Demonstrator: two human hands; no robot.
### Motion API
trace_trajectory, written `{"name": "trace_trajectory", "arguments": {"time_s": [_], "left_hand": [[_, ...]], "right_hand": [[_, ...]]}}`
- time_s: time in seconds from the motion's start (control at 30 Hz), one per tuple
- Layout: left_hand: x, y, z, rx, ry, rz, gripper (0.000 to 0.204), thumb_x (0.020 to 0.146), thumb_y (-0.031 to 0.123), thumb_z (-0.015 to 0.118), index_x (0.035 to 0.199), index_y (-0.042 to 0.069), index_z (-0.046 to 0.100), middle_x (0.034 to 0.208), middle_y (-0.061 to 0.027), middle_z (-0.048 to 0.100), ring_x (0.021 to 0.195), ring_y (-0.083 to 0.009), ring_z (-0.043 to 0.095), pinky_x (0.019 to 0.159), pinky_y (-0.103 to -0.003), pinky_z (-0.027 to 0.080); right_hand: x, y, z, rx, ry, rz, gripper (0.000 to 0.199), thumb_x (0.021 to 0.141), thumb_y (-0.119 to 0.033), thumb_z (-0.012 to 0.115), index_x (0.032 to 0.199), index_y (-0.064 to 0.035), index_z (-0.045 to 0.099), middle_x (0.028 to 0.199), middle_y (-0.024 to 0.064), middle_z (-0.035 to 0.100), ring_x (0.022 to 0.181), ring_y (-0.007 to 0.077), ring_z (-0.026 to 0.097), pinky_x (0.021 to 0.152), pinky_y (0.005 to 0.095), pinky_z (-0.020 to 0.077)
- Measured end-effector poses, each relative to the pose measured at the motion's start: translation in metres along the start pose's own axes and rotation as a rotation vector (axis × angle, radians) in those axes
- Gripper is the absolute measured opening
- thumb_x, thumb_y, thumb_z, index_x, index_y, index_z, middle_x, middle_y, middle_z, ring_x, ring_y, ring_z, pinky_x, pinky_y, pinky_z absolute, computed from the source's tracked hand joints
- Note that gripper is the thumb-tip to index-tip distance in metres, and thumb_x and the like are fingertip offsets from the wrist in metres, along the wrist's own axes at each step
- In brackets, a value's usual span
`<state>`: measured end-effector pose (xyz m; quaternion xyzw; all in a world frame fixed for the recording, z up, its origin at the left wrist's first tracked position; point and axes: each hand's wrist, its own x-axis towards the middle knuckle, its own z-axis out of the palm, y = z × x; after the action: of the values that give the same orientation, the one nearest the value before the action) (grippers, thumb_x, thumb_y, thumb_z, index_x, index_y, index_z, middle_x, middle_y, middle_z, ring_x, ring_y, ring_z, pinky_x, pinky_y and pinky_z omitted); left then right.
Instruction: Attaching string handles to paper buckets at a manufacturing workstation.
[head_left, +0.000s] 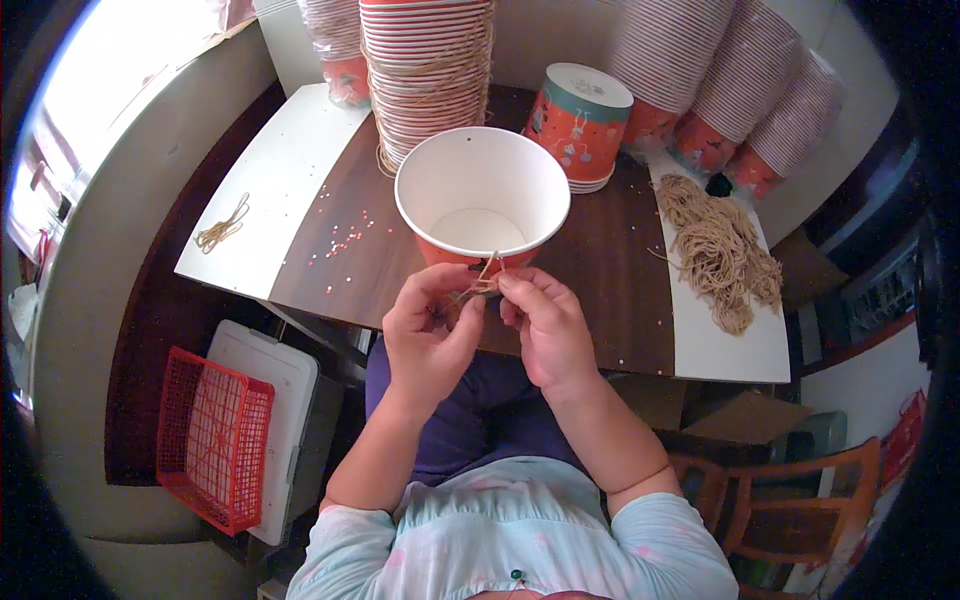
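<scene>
A large paper bucket [425, 190], white inside and orange outside, stands upright and open at the table's near middle. A small dark hole shows below its far rim. At its near side, a thin tan cord [492, 264] rises to the rim in a narrow loop. My left hand [430, 325] is closed, thumb and fingers pinching the cord from the left. From the right, my right hand [548, 328] pinches the same cord between thumb and forefinger. The fingertips of both hands nearly meet. Whether the cord passes through the bucket wall is hidden by my fingers.
Tall nested buckets [428, 80] with cords stand behind. An upside-down bucket [578, 125] sits back right, before wrapped stacks [670, 70]. A tangled cord heap [725, 250] lies right, a few cords [222, 225] left. Small paper dots dot the table [330, 285]. A red basket [212, 440] is lower left.
</scene>
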<state>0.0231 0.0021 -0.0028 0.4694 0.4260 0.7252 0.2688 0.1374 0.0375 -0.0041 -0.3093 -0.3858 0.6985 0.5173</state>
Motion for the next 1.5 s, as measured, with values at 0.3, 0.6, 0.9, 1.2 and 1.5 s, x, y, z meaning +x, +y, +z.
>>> {"name": "trace_trajectory", "arguments": {"time_s": [0.3,0.6,0.9,1.2,1.5], "left_hand": [[0.0,-0.007,-0.01,0.141,-0.062,0.039,0.015,0.081,-0.004,0.063,0.095,-0.002,0.062,0.08,-0.002,0.063,0.066,-0.0022,0.052,0.056,-0.016,0.041],[0.004,-0.003,-0.009,0.178,0.005,-0.007,0.01,0.083,0.0,0.063,0.093,-0.002,0.064,0.079,-0.0026,0.065,0.07,-0.0048,0.057,0.062,-0.018,0.045],[0.003,-0.005,-0.01,-0.056,-0.059,-0.184,0.01,0.085,0.001,0.062,0.092,-0.005,0.063,0.085,-0.0056,0.067,0.077,-0.0076,0.061,0.069,-0.02,0.048],[0.003,-0.007,-0.009,-0.034,-0.093,-0.16,0.012,0.086,0.001,0.06,0.096,-0.005,0.062,0.088,-0.0078,0.067,0.081,-0.0101,0.062,0.073,-0.021,0.048],[0.005,-0.007,-0.007,-0.134,-0.101,-0.138,0.013,0.087,-0.002,0.056,0.099,-0.006,0.06,0.092,-0.0088,0.065,0.085,-0.0113,0.062,0.076,-0.022,0.048]], "right_hand": [[-0.001,-0.002,0.003,-0.033,0.039,-0.02,0.014,0.085,-0.02,0.061,0.09,-0.008,0.066,0.077,-0.0037,0.062,0.065,0.0032,0.047,0.062,0.0187,0.0381],[0.004,-0.008,-0.011,-0.032,0.07,-0.037,0.014,0.084,-0.021,0.062,0.086,-0.0067,0.064,0.075,-0.0023,0.06,0.065,0.0041,0.046,0.061,0.0196,0.0376],[-0.001,-0.004,-0.005,-0.071,-0.078,-0.02,0.019,0.085,-0.022,0.063,0.094,-0.006,0.064,0.084,-0.0024,0.063,0.072,0.0028,0.05,0.066,0.0189,0.038],[0.003,-0.003,0.008,-0.036,0.001,-0.149,0.011,0.087,-0.014,0.063,0.092,-0.0047,0.065,0.081,-0.0019,0.063,0.07,0.0031,0.052,0.065,0.0177,0.0403],[0.004,-0.01,0.003,-0.101,-0.007,-0.137,0.017,0.086,-0.02,0.061,0.091,-0.0044,0.065,0.082,-0.002,0.063,0.07,0.0024,0.05,0.062,0.0186,0.0373]]}}
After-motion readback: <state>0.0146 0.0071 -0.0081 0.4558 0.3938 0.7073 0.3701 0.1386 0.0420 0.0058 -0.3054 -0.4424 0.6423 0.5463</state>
